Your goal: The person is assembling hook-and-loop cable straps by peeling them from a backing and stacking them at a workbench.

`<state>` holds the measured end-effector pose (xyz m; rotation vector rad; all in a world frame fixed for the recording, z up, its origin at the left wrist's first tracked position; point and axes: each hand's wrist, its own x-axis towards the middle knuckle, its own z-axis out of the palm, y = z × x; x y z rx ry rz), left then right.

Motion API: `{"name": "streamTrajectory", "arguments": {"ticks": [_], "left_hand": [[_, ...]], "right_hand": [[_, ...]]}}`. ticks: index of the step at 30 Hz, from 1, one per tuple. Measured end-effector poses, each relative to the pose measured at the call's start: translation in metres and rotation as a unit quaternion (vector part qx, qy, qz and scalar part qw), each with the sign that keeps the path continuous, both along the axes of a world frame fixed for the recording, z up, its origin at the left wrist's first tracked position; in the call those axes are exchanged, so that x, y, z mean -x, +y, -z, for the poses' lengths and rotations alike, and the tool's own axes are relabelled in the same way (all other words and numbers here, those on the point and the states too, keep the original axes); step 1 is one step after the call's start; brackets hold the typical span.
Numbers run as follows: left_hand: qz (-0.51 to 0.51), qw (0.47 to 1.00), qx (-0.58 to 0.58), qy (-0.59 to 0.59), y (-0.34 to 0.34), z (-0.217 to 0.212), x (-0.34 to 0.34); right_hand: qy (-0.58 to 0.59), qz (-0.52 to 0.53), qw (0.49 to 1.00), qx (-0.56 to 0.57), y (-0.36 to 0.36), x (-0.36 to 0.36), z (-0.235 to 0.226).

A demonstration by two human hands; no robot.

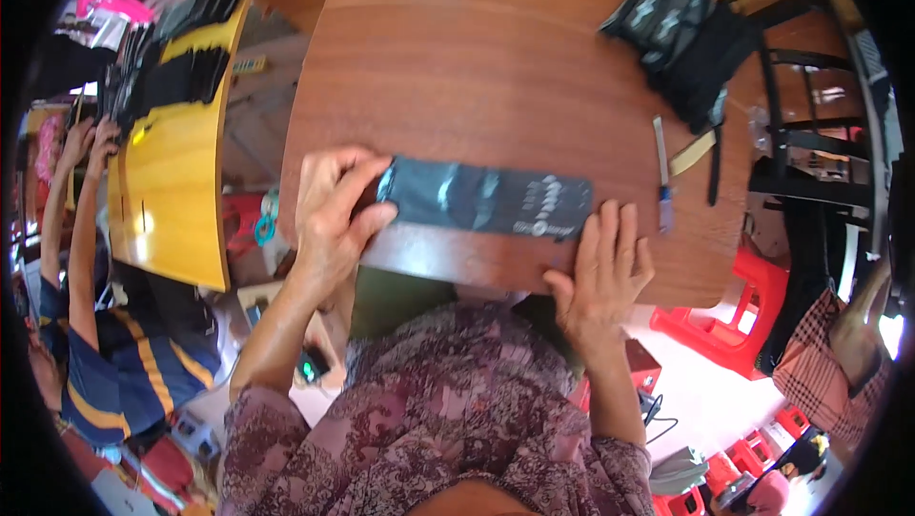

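Note:
A long, flat black plastic bag (457, 197) with white print at its right end lies across the near part of the brown wooden table (457, 68). Light glints off its glossy film. My left hand (334, 206) pinches the bag's left end between thumb and fingers. At the other end, my right hand (605, 273) rests flat on the table with fingers stretched out, its fingertips by the bag's lower right corner. Whether those fingertips touch the bag I cannot tell.
Black packed items (681, 35) are heaped at the table's far right. Below them lie a blue-handled cutter (664, 197), a tan strip (693, 152) and a black strip (715, 168). On the left, another person's hands (91, 142) work at a yellow table (176, 197). A red stool (734, 316) stands right.

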<state>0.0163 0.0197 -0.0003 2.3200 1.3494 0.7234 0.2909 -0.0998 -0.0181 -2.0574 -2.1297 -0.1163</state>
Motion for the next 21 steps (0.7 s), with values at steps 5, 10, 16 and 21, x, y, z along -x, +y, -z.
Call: {"name": "streamTrajectory", "arguments": {"ticks": [5, 10, 16, 21], "left_hand": [[0.021, 0.999, 0.024, -0.021, -0.003, -0.001, 0.001], [0.034, 0.999, -0.019, -0.009, -0.005, -0.004, 0.003], [0.053, 0.996, 0.062, -0.039, 0.010, -0.021, 0.000], [0.068, 0.990, 0.104, -0.062, 0.031, -0.034, -0.039]], "right_hand": [[0.025, -0.007, 1.000, 0.005, -0.010, -0.002, -0.001], [0.042, 0.005, 0.999, -0.012, -0.010, 0.001, 0.000], [0.068, -0.003, 0.997, -0.042, -0.011, -0.001, 0.001], [0.088, -0.001, 0.994, -0.057, -0.010, -0.002, 0.000]]}}
